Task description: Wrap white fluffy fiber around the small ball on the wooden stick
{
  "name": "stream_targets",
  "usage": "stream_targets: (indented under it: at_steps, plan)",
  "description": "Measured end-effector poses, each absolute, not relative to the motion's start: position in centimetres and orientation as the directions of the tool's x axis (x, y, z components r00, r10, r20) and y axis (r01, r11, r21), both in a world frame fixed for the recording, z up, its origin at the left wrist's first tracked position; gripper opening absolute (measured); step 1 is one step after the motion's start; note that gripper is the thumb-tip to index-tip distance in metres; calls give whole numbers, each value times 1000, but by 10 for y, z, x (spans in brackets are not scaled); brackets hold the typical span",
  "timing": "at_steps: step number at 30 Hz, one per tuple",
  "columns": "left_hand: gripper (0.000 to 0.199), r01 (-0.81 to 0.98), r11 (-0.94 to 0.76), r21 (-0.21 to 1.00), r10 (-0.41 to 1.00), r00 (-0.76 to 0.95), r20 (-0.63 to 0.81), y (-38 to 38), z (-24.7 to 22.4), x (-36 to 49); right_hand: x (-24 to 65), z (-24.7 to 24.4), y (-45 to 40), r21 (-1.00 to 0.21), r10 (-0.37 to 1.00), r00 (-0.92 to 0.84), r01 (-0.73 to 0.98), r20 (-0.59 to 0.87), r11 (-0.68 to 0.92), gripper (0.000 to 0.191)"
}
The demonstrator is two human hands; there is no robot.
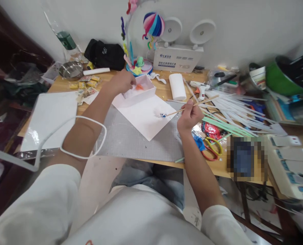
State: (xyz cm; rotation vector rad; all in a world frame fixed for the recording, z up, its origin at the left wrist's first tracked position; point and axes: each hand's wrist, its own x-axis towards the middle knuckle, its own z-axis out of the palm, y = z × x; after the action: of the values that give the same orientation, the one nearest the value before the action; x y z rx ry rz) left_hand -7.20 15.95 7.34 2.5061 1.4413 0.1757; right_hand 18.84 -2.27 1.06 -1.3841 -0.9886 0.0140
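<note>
Stick (208, 100): I read it as light tan, one even tone.
Tip piece (163, 115): blue and white, mottled on my feed.
Paper sheet (146, 119): plain white.
Open box (146, 90): white with a faint lilac cast; I catch an orange scrap (139, 87) inside.
Mat (131, 144): flat grey.
Tabletop (219, 167): yellowish wood.
Balloon ornament (154, 24): I see bands of pink, white, light blue and deep blue.
Scissors (212, 149): one handle loop yellow, the other red.
Strips (237, 106): milky white, beside pale green ones (224, 125).
Wrapper (210, 130): bright red.
Pouch (109, 54): black, white lettering.
Sleeves (57, 194): white.
Trousers (136, 173): faded blue.
</note>
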Motion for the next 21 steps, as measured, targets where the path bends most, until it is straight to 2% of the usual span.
stream_targets:
  at_steps: [4, 8, 11, 16, 18, 21]
  plan:
    - [30, 826, -545, 141, 801, 563, -204, 171, 55, -61, 190, 11, -22, -825, 513, 657, 516, 553, 229, 60]
    - [25, 852, -518, 69, 818, 518, -250, 169, 52, -50, 191, 9, -20, -840, 515, 673, 500, 530, 211, 61]
    - [21, 843, -530, 93, 808, 535, -248, 165, 59, -50, 191, 8, -20, -845, 528, 669, 489, 524, 218, 61]
    - [19, 858, -459, 231, 850, 500, -165, 159, 71, -60, 190, 8, -20, -842, 533, 659, 482, 531, 243, 60]
    - [20, 858, -460, 229, 854, 498, -150, 158, 74, -61, 189, 7, -19, -841, 539, 651, 476, 534, 259, 60]
    - [21, 852, -499, 161, 847, 518, -116, 154, 77, -58, 188, 4, -18, -840, 551, 643, 483, 532, 247, 59]
